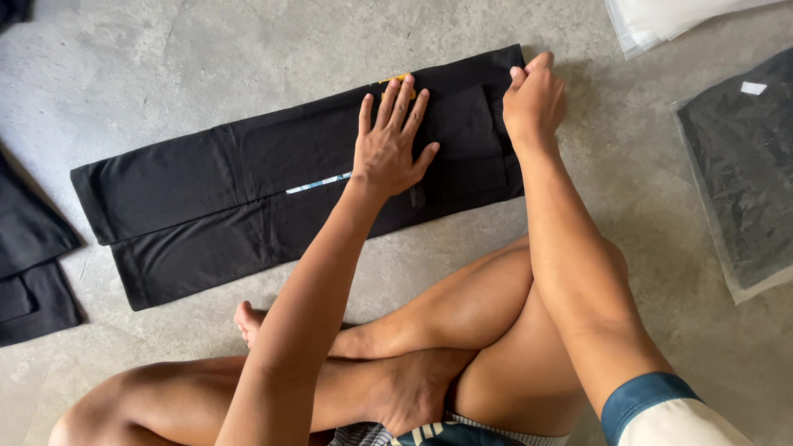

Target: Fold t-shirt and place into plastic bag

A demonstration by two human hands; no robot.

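Both hands work the folded black garment (273,186) on the concrete floor (165,49): left hand (388,144) spread flat, right hand (535,99) pinching its end edge. Uneven pull would likely skew the fold.

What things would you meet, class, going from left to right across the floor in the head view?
Dark folded cloth at the left edge → long folded black garment → left hand pressed flat on it → right hand at the garment's right end → black garment in a clear bag.
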